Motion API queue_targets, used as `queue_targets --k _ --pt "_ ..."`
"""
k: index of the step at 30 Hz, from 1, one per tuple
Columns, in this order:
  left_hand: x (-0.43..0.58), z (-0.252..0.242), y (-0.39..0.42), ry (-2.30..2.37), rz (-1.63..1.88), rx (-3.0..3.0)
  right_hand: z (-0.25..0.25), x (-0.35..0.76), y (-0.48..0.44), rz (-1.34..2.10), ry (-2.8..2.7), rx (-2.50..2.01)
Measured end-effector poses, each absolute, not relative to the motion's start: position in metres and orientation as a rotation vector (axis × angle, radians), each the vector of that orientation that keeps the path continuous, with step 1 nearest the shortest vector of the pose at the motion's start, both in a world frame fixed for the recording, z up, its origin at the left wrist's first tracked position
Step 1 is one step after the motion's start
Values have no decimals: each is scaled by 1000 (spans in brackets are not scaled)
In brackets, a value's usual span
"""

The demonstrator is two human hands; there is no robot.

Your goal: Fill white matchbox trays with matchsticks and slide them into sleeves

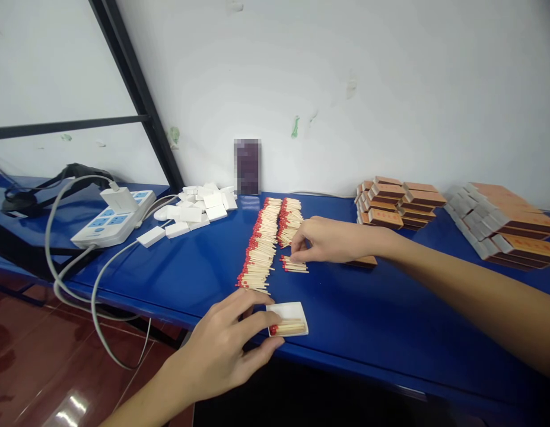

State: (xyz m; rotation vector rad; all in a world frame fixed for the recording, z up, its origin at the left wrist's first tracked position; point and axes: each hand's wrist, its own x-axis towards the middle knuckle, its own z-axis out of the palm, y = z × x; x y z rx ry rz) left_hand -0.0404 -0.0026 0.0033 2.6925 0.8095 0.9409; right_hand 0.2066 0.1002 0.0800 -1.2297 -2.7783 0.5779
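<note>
Near the table's front edge, my left hand (pixel 239 338) grips a small white matchbox tray (pixel 289 311) by its left end. Several red-tipped matches (pixel 292 327) lie along the tray's near side. Further back, my right hand (pixel 317 240) has its fingertips pinched down on a small cluster of matches (pixel 294 264) on the table. Whether any match is between those fingers is hidden. Behind that hand runs a short row of matches (pixel 290 216), and to its left a longer row of matches (pixel 259 243), red heads pointing left.
White empty trays (pixel 197 207) are heaped at the back left, beside a power strip (pixel 118 219) with cables. Stacks of matchbox sleeves (pixel 385 204) and matchboxes (pixel 510 219) stand at the right. One box (pixel 366 261) lies partly under my right forearm. A pixelated panel (pixel 248 167) leans on the wall.
</note>
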Motion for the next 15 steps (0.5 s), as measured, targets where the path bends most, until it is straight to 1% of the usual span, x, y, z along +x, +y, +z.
queue_targets --k 3,8,15 --pt "-41 3 -2 810 920 2674 83 204 95 667 -2825 -1282" --pt "-41 5 -3 832 915 2639 81 199 90 541 -2857 -1279" --pt "-41 8 -4 849 909 2582 76 197 88 564 -2862 -1253"
